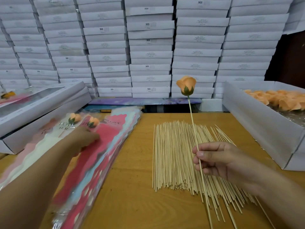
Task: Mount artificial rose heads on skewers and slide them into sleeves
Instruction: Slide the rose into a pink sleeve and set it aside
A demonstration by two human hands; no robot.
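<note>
Right hand (214, 160) up close, fingers pinching a skewer (197, 142) already topped with an orange rose head (186, 85), while the left hand (82, 138) presses, blurred, seemingly flat-fingered, on the sleeves (102, 146), two filled, many skewers (175, 156) waiting.

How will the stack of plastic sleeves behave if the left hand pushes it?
The sleeves look thin and glossy, so the top ones would probably slide. They fan unevenly, so likely floppy. The left hand rests on them.
</note>
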